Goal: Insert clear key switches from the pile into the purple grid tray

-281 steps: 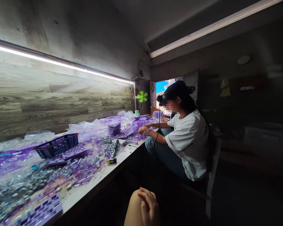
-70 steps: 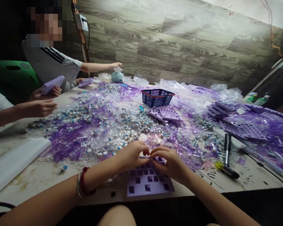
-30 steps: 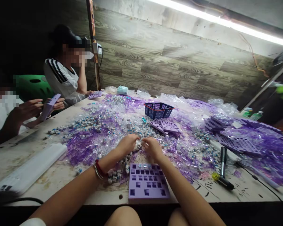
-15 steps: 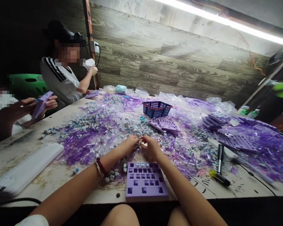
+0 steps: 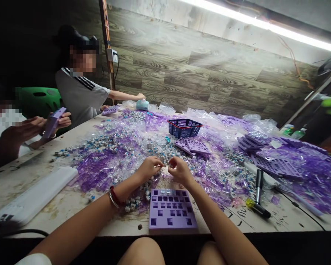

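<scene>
Over the pile at the table's middle, my left hand (image 5: 149, 168) has its fingertips pinched together; whatever they hold is too small to make out. Just right of it, my right hand (image 5: 180, 170) also pinches, its contents hidden. A narrow gap separates the two hands. Between my forearms lies a thick lilac plate with square holes (image 5: 172, 217), with several clear caps (image 5: 167, 192) in its far row. Around my hands are small grey-white switches with blue parts (image 5: 134, 201) and loose transparent purple pieces (image 5: 95, 171).
A dark blue basket (image 5: 183, 129) stands beyond my hands, near more lilac plates (image 5: 197, 146). A hammer (image 5: 258, 200) lies right, a long white bar-shaped case (image 5: 35, 195) left. Two co-workers sit on the left; one's hand (image 5: 140, 96) reaches a light-blue packet (image 5: 142, 105).
My hands have drawn slightly apart. The farther co-worker's arm has gone from holding white tissue up near the head to stretching out to the light-blue packet.
</scene>
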Demonstrator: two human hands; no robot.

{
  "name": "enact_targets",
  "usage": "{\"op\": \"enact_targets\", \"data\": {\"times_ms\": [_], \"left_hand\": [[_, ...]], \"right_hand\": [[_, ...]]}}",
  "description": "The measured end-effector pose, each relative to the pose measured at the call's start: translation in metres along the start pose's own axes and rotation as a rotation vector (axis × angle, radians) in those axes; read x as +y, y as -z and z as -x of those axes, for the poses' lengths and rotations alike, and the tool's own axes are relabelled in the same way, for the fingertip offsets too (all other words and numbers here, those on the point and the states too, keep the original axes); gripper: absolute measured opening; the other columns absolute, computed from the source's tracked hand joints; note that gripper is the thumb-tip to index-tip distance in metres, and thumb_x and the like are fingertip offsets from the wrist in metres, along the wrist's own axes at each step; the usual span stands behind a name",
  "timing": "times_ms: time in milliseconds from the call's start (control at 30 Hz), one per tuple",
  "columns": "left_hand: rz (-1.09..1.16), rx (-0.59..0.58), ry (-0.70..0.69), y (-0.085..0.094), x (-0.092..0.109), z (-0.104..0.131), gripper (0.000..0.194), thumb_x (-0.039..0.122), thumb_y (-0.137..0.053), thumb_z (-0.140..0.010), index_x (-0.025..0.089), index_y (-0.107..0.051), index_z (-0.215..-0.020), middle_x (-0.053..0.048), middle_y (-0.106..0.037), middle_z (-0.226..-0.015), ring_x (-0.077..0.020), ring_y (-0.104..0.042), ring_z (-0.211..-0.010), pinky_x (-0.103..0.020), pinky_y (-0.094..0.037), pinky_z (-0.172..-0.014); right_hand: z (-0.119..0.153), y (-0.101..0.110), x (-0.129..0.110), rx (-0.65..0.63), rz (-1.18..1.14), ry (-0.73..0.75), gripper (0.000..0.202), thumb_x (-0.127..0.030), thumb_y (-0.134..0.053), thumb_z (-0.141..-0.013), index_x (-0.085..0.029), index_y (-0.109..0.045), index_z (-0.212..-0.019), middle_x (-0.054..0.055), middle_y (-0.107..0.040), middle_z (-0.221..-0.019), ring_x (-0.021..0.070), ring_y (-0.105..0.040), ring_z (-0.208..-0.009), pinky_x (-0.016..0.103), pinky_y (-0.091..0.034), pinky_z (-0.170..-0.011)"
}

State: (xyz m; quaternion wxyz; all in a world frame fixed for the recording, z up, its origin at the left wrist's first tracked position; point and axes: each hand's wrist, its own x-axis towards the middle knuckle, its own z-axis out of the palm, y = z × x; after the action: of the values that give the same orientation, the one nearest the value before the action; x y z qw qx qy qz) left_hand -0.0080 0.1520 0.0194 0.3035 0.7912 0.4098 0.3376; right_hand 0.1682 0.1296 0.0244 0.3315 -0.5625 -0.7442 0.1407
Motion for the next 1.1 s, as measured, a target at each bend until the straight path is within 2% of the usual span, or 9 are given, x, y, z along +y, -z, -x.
{"op": "enact_targets", "data": {"times_ms": [100,233,367,467,533,700,800,900,1100], "left_hand": [[0.186,-0.042,0.081,-0.005,0.007,0.003,0.023,0.020,-0.060,-0.074,0.010,-0.073,-0.090,-0.010,-0.071,-0.088,-0.0220,-0.064,-0.084,-0.033,-0.050,-0.080],[0.398,-0.125,0.156,-0.016,0.020,0.009,0.047,0.030,-0.065,-0.072,0.011,-0.065,-0.115,-0.011,-0.071,-0.101,-0.0225,-0.065,-0.092,-0.032,-0.050,-0.083],[0.489,-0.241,0.200,-0.025,0.030,0.017,0.041,0.029,-0.071,-0.062,0.012,-0.072,-0.100,-0.009,-0.073,-0.092,-0.0233,-0.066,-0.089,-0.030,-0.050,-0.079],[0.500,-0.310,0.218,-0.030,0.035,0.021,0.042,0.025,-0.070,-0.057,0.012,-0.074,-0.097,-0.007,-0.072,-0.079,-0.0217,-0.065,-0.076,-0.027,-0.049,-0.067],[0.487,-0.320,0.212,-0.031,0.036,0.023,0.042,0.023,-0.068,-0.055,0.011,-0.074,-0.096,-0.006,-0.071,-0.079,-0.0202,-0.064,-0.072,-0.026,-0.048,-0.064],[0.422,-0.285,0.173,-0.028,0.037,0.021,0.038,0.027,-0.067,-0.057,0.010,-0.074,-0.090,-0.007,-0.068,-0.085,-0.0193,-0.062,-0.073,-0.026,-0.047,-0.064],[0.413,-0.272,0.161,-0.029,0.036,0.019,0.041,0.030,-0.067,-0.057,0.010,-0.074,-0.093,-0.008,-0.066,-0.089,-0.0198,-0.063,-0.074,-0.028,-0.049,-0.067],[0.381,-0.285,0.137,-0.029,0.036,0.019,0.038,0.031,-0.066,-0.059,0.012,-0.074,-0.091,-0.007,-0.065,-0.088,-0.0204,-0.064,-0.078,-0.028,-0.050,-0.072],[0.337,-0.285,0.097,-0.027,0.039,0.019,0.034,0.031,-0.064,-0.061,0.015,-0.075,-0.089,-0.006,-0.066,-0.086,-0.0202,-0.064,-0.079,-0.026,-0.050,-0.070]], "right_hand": [[0.018,0.022,-0.003,-0.050,-0.069,0.002,0.015,-0.007,-0.062,-0.071,-0.014,-0.067,-0.084,0.002,-0.060,-0.076,0.0120,-0.053,-0.067,0.022,-0.042,-0.063],[0.051,0.045,-0.006,-0.202,-0.199,-0.029,0.011,-0.015,-0.071,-0.067,-0.015,-0.066,-0.077,0.000,-0.058,-0.069,0.0100,-0.052,-0.058,0.020,-0.040,-0.053],[0.073,0.047,-0.005,-0.289,-0.237,-0.075,0.015,-0.003,-0.065,-0.064,-0.015,-0.067,-0.073,-0.002,-0.057,-0.062,0.0097,-0.051,-0.057,0.019,-0.038,-0.053],[0.079,0.043,-0.002,-0.254,-0.234,-0.059,0.023,0.002,-0.060,-0.063,-0.015,-0.071,-0.074,0.001,-0.063,-0.069,0.0111,-0.056,-0.061,0.021,-0.042,-0.058],[0.080,0.041,0.001,-0.222,-0.236,-0.022,0.029,0.004,-0.058,-0.064,-0.015,-0.073,-0.079,0.003,-0.066,-0.074,0.0121,-0.058,-0.063,0.022,-0.044,-0.061],[0.081,0.044,0.001,-0.158,-0.225,0.117,0.030,0.003,-0.061,-0.065,-0.016,-0.076,-0.083,0.005,-0.071,-0.079,0.0156,-0.064,-0.072,0.024,-0.049,-0.069],[0.081,0.042,0.002,-0.119,-0.238,0.153,0.031,0.005,-0.062,-0.063,-0.017,-0.076,-0.081,0.005,-0.073,-0.083,0.0167,-0.067,-0.078,0.024,-0.051,-0.074],[0.080,0.039,0.004,-0.088,-0.258,0.176,0.029,0.002,-0.063,-0.066,-0.019,-0.076,-0.082,0.005,-0.073,-0.085,0.0163,-0.068,-0.079,0.024,-0.052,-0.076],[0.080,0.037,0.004,-0.102,-0.208,0.220,0.031,0.003,-0.060,-0.069,-0.018,-0.076,-0.084,0.005,-0.072,-0.090,0.0170,-0.067,-0.084,0.026,-0.052,-0.079]]}}
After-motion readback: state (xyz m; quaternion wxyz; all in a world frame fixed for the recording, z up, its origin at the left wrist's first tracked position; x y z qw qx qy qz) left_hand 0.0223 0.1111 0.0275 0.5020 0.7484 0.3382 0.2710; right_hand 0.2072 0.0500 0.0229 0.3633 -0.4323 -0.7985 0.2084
